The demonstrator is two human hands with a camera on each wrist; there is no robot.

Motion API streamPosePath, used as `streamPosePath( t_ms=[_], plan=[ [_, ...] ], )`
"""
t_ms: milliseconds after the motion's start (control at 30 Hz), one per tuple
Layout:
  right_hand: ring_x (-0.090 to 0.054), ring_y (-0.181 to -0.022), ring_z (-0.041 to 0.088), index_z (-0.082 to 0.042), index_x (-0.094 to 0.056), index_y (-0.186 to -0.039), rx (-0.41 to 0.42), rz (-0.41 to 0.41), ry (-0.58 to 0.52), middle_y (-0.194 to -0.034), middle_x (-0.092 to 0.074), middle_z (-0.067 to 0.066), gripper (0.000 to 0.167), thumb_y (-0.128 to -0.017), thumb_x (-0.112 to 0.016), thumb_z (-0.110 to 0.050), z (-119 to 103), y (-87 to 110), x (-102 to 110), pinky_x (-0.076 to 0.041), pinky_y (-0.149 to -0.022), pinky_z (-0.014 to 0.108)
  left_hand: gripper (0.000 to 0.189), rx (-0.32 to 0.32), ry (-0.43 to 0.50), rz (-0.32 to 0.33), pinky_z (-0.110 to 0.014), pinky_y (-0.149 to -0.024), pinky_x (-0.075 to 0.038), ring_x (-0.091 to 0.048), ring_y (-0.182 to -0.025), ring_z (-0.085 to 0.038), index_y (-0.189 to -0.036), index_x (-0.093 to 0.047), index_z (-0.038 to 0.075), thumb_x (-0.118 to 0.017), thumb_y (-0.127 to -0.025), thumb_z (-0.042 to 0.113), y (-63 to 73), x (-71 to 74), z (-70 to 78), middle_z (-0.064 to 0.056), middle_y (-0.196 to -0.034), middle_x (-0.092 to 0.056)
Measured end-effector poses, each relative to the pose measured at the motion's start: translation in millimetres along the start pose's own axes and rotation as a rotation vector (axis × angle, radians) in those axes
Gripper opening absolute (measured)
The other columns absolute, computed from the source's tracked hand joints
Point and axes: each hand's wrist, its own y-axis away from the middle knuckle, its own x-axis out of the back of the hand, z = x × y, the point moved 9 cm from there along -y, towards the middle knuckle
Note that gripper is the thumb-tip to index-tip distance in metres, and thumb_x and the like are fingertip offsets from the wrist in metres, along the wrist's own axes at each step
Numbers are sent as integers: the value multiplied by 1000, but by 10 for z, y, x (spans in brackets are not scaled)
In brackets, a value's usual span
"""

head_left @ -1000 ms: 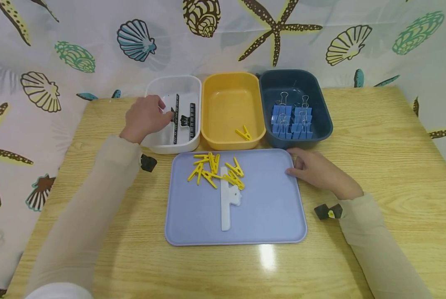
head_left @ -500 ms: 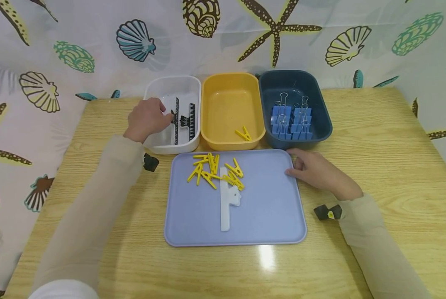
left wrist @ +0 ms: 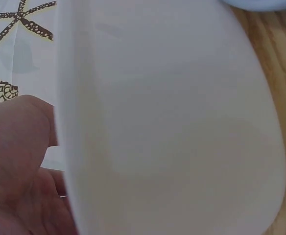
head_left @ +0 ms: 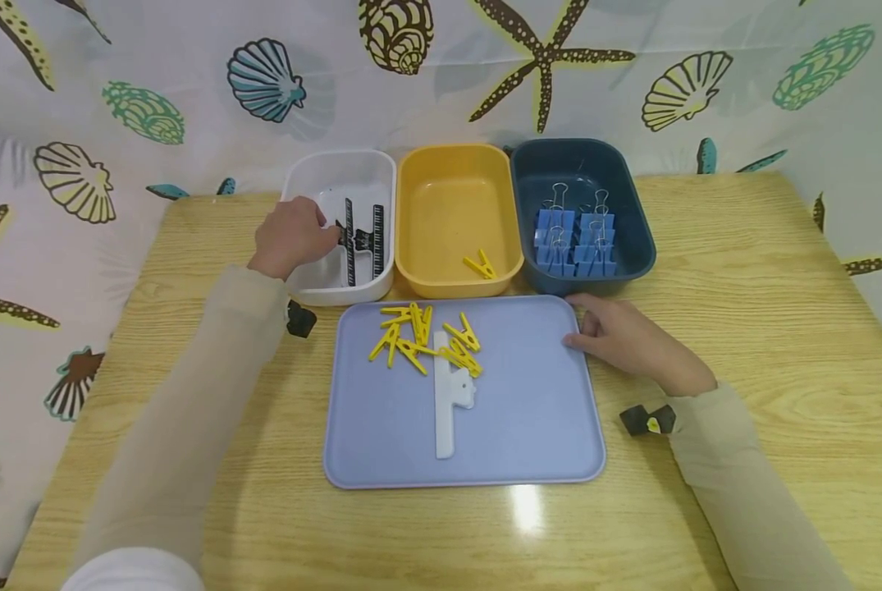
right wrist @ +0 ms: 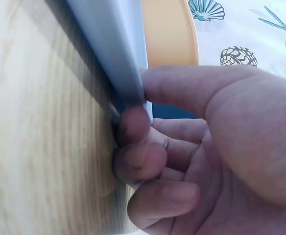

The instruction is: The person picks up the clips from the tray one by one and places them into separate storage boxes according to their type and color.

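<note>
My left hand [head_left: 293,238] reaches into the white bin [head_left: 303,295], thumb and fingers pinching the handle of a long black clip [head_left: 349,246] with a piano-key pattern. A matching black clip [head_left: 377,242] lies beside it. In the left wrist view the bin's wall [left wrist: 182,117] hides the fingertips. My right hand [head_left: 625,341] grips the upper right corner of the lavender tray [head_left: 529,427]; in the right wrist view the thumb is on the rim and the fingers [right wrist: 140,161] curl at its outer side. On the tray lie a white long clip [head_left: 444,419] and several yellow clothespins [head_left: 411,353].
Right of the white bin stands a yellow bin [head_left: 459,205] with one yellow clothespin [head_left: 481,264] in it. Beside that, a dark blue bin [head_left: 636,238] holds several blue binder clips [head_left: 555,238]. The wooden table [head_left: 765,312] backs onto a shell-patterned cloth [head_left: 441,98].
In the white bin, my left hand has moved slightly down and to the right, and the black clip has come lower with it. My right hand stays at the tray corner.
</note>
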Motion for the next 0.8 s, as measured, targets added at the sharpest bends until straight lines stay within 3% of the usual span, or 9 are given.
streamPosePath(
  t_ms=[433,800],
  plan=[
    [-49,-63,15,1,-47,-135,-9,-3,7,-72,-57,3,52,-91,-65,-19,7,2,-5,-40,-55,26,39,14,-3,-42,-41,-71,-46,-56,-91,-30,-116,-58,0,-45,-92,29,-38,-92,-7,-18,-110,-62],
    [-49,-63,15,2,-47,-135,-9,-7,12,-73,-57,3,51,-91,-65,-19,17,-7,-7,-40,-54,27,31,8,-28,-65,-37,-64,-43,-59,-75,-26,-100,-58,2,-44,-93,29,-64,-159,-43,-11,-80,-62]
  ],
)
